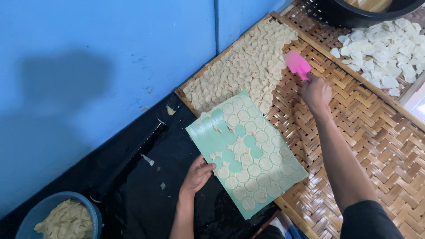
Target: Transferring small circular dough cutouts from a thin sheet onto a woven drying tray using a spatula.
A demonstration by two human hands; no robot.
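Observation:
My left hand [198, 173] grips the near left edge of a mint-green board [221, 139] covered with thin round dough discs, with several bare spots where discs are gone. The board rests tilted over the edge of a woven bamboo tray [354, 115]. My right hand [315, 92] holds a pink spatula [297, 63] by its handle, its blade lying on the tray next to a wide patch of overlapping dough discs [248, 66] laid out on the tray's far left part.
A blue wall [102, 57] runs along the left. A blue basket [90, 212] with dough scraps stands at the bottom left on a black surface [150, 186]. Another woven tray carries white discs [385, 44] at top right, beside a black bowl [354, 15].

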